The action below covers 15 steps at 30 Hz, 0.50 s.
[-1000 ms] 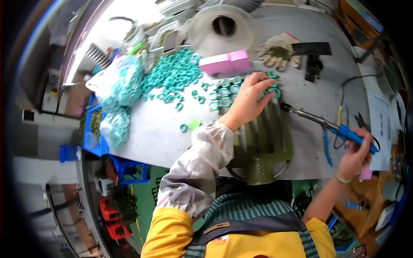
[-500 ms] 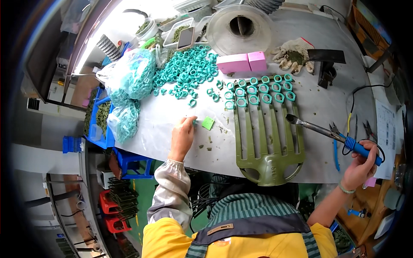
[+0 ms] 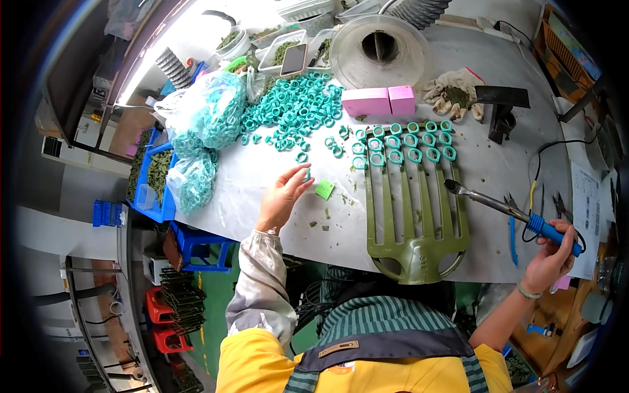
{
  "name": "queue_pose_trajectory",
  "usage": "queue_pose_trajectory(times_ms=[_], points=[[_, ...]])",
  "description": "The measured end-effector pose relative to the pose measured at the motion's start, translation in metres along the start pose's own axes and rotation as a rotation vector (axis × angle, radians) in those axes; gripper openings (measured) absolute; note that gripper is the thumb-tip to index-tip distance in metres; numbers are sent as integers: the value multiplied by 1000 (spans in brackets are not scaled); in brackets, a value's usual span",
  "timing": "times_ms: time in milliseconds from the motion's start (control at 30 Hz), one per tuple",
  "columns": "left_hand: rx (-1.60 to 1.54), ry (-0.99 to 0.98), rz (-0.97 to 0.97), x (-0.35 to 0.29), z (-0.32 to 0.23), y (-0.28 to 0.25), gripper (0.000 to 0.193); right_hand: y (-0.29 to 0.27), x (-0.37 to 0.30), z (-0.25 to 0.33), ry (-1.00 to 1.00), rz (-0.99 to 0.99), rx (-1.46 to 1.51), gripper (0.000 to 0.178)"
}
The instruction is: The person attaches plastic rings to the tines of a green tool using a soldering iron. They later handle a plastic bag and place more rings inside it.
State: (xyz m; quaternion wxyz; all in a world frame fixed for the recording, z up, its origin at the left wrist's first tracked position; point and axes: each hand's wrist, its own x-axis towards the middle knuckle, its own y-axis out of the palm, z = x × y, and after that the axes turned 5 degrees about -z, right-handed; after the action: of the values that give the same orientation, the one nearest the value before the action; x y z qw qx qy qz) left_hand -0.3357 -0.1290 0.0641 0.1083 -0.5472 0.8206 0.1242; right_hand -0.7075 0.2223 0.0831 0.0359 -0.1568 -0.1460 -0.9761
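Observation:
My left hand (image 3: pixel 280 200) pinches a small teal plastic ring (image 3: pixel 307 175) between thumb and fingertips, just above the table. Close by lies a green square slip (image 3: pixel 325 189). Around the blue handle of a soldering iron (image 3: pixel 534 223) my right hand (image 3: pixel 550 259) is closed; its thick metal tip points left, over the right side of an olive-green fork-shaped plastic part (image 3: pixel 417 247). Rows of teal rings (image 3: pixel 415 155) sit at the far ends of that part's prongs. A loose heap of similar rings (image 3: pixel 295 101) spreads beyond my left hand.
Plastic bags of rings (image 3: pixel 213 118) stand at the left, beside blue bins (image 3: pixel 157 213). Pink blocks (image 3: pixel 365 103), a clear funnel-like cone (image 3: pixel 350 62), a stained glove (image 3: pixel 458 92) and a black stand (image 3: pixel 502 114) line the back. Pliers (image 3: pixel 560 206) and a cable (image 3: pixel 538 164) lie right.
My left hand has turned and lifted slightly, with the ring now plainly showing in its fingertips. My right hand holds the soldering iron in nearly the same place. The view has shifted a little.

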Motion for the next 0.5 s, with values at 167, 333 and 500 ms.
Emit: queue_pose_trajectory(times_ms=[167,333,500], points=[[388,263,183,-9,-16,77,36,5,-2,6,-15,-68,-55,26],[572,686,462,-19,-16,180,31,6,-2,2,-25,-3,20,22],[825,1060,468,10,14,228,32,10,-2,-8,-21,13,11,22]])
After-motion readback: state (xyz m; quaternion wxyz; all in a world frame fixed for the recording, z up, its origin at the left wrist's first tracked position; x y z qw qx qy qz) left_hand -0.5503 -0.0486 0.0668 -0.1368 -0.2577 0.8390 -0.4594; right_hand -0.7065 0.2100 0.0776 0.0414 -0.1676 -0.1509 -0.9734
